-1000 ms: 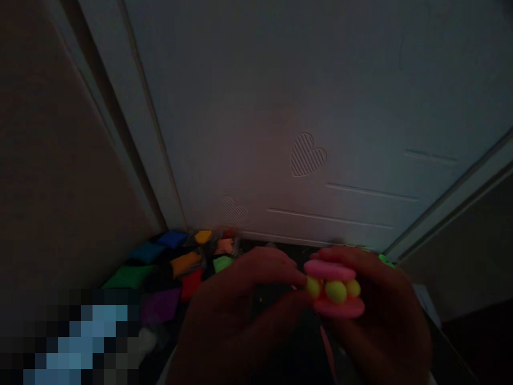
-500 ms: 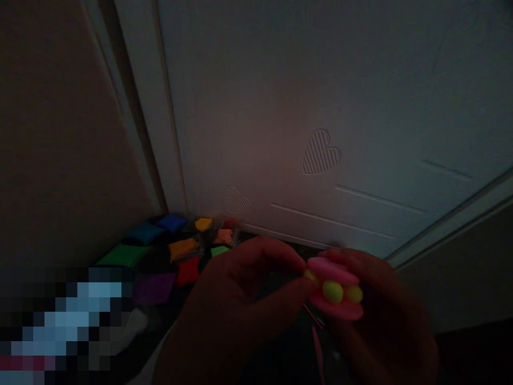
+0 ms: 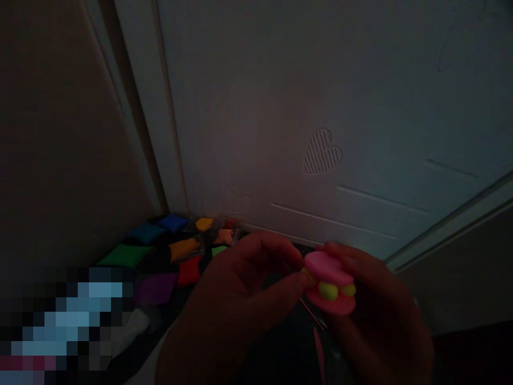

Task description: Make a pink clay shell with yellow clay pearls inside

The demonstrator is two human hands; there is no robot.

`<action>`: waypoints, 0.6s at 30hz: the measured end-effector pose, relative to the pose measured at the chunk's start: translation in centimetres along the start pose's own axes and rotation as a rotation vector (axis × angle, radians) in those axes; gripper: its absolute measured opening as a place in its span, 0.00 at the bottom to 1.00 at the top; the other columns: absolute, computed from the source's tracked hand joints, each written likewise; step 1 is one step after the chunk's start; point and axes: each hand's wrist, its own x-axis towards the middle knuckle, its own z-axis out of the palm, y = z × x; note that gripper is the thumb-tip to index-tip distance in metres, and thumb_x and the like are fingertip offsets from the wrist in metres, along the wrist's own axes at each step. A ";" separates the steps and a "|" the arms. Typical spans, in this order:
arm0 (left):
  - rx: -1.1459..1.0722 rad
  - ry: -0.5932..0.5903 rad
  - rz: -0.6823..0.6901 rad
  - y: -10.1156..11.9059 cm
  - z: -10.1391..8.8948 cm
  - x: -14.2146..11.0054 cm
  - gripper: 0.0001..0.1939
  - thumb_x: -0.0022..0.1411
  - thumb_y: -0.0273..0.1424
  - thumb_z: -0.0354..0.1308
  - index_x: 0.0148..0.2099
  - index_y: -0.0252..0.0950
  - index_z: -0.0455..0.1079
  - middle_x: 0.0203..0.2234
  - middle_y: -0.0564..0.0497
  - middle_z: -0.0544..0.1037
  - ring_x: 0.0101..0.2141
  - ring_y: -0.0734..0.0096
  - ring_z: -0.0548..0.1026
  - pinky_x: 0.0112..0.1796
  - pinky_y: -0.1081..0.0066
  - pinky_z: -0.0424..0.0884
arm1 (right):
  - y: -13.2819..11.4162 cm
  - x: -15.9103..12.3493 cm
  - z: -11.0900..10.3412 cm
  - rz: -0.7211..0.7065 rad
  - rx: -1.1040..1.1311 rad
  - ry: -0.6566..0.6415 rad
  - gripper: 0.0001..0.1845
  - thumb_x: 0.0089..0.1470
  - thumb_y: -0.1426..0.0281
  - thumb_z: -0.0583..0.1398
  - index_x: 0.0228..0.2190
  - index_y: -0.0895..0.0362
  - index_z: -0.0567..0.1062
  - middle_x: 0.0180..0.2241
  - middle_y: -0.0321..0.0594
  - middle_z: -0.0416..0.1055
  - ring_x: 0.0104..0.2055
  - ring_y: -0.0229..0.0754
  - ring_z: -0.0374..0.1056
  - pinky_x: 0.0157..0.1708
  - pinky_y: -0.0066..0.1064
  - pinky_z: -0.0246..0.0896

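Observation:
The scene is very dark. A small pink clay piece (image 3: pixel 329 267), two flat pink discs with yellow balls (image 3: pixel 328 291) between them, is held low in the middle of the view. My right hand (image 3: pixel 380 315) wraps round it from the right and below. My left hand (image 3: pixel 244 299) pinches at its left edge with thumb and fingertips, where one yellow ball sits half hidden.
Several coloured clay packets (image 3: pixel 176 248) in blue, green, orange, red and purple lie on the dark surface at the left. A white panel (image 3: pixel 280 107) with embossed hearts (image 3: pixel 323 151) rises behind. A thin pink tool (image 3: pixel 320 347) lies below my hands.
The view has swung a little, shifting the panel rightwards. The clay piece has turned slightly in my hands, so fewer yellow balls show, and my left fingertips stay at its left edge.

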 end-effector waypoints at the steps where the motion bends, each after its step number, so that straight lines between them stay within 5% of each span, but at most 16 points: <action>1: 0.004 0.001 0.008 -0.1 0.0 0.0 0.07 0.52 0.25 0.60 0.33 0.43 0.71 0.28 0.59 0.77 0.31 0.80 0.75 0.32 0.84 0.71 | -0.1 0.0 0.1 0.006 -0.008 0.006 0.27 0.47 0.76 0.61 0.48 0.44 0.66 0.49 0.30 0.66 0.49 0.38 0.64 0.49 0.30 0.61; 8: 0.100 0.125 0.090 -0.3 0.3 0.0 0.16 0.48 0.28 0.63 0.40 0.51 0.72 0.40 0.59 0.76 0.39 0.74 0.75 0.38 0.82 0.72 | -0.4 0.9 1.1 0.097 0.060 0.144 0.24 0.44 0.73 0.63 0.44 0.44 0.69 0.41 0.31 0.71 0.42 0.36 0.68 0.41 0.26 0.66; 12: 0.000 -0.008 -0.001 0.1 0.1 0.0 0.20 0.43 0.33 0.66 0.42 0.49 0.72 0.40 0.55 0.77 0.40 0.66 0.76 0.37 0.77 0.74 | -0.7 1.7 0.9 0.125 0.097 0.107 0.22 0.44 0.69 0.65 0.43 0.45 0.70 0.38 0.31 0.73 0.39 0.36 0.70 0.37 0.21 0.69; 14: 0.001 -0.071 0.077 0.1 -0.2 0.1 0.21 0.44 0.32 0.66 0.43 0.50 0.72 0.40 0.55 0.78 0.38 0.67 0.77 0.36 0.77 0.75 | -0.8 1.9 0.9 0.131 0.100 0.095 0.23 0.43 0.68 0.65 0.44 0.46 0.69 0.39 0.32 0.73 0.39 0.37 0.71 0.36 0.22 0.70; 18: 0.252 0.090 0.336 -0.2 -0.6 0.3 0.19 0.45 0.32 0.66 0.41 0.56 0.72 0.36 0.61 0.78 0.37 0.72 0.77 0.35 0.80 0.75 | -0.9 2.0 1.1 0.159 0.176 0.083 0.23 0.45 0.67 0.64 0.45 0.46 0.69 0.40 0.34 0.74 0.39 0.39 0.73 0.36 0.23 0.72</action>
